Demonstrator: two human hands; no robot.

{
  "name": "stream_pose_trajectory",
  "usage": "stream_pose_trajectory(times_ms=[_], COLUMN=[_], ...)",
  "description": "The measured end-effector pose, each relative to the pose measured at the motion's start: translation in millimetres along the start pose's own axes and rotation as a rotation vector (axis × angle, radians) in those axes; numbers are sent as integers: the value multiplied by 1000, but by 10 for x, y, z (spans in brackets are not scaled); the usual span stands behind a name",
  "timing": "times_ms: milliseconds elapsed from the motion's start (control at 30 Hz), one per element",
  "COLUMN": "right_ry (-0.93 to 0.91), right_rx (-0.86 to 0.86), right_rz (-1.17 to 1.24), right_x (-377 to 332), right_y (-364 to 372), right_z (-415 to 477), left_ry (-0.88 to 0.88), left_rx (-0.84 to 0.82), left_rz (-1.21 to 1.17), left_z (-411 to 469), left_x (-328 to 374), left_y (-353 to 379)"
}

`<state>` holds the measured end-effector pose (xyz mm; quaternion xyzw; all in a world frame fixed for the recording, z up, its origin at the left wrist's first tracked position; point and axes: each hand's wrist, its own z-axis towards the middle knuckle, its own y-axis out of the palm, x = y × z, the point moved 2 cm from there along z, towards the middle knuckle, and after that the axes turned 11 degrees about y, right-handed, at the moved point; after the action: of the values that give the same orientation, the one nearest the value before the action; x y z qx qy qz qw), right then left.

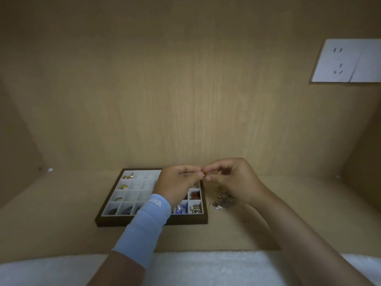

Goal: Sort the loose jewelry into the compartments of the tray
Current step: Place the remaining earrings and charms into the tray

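A dark-framed tray (151, 221) with white compartments lies on the wooden surface; several compartments hold gold, blue, red and silver pieces. My left hand (177, 183) hovers over the tray's right half, hiding some compartments. My right hand (231, 178) is just right of the tray. Fingertips of both hands meet and pinch a tiny piece of jewelry (203, 175) above the tray's far right corner. A heap of loose jewelry (223, 201) lies on the surface right of the tray, under my right hand.
A wooden back wall rises right behind the tray, with side walls left and right. A white socket plate (346, 60) is on the wall at upper right. A white cloth (206, 267) covers the near edge. A light blue wristband (144, 226) wraps my left forearm.
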<state>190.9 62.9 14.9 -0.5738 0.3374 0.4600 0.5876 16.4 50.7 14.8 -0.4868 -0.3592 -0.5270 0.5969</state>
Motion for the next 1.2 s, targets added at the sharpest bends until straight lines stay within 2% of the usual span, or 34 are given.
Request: stream_pose_trajectory(times_ms=[100,267,333,400,500,667,867,1033,1200], right_ry=[-123,-236,-226,-198,-199,-261,-282,-215,-141], right_rx=[56,27,-5,-37,-100,-178,-232,-209,-184], right_rz=[-191,-317,-387,-439,-575,-810,-1029,-1035,-887], right_x=[-113,-278,-320,-375,-474,-556,-600,-621,-608], right_y=[238,668,860,1023,1268,1636,1910,1975,1873], right_z=[10,119,184,231,307,428,535,599,559], left_ry=[-6,83,122,144,70,-40,-9,34,67], left_rx=[13,1,0,68,93,53,74,61,102], left_rz=[36,216,351,575,832,691,569,618,722], left_z=[-76,-160,-194,-230,-297,-368,-360,-349,-342], left_x=[-29,-143,-208,-302,-477,-591,-669,-694,-653], left_y=[-280,-704,-917,-1143,-1423,-1515,-1570,-1509,-1482])
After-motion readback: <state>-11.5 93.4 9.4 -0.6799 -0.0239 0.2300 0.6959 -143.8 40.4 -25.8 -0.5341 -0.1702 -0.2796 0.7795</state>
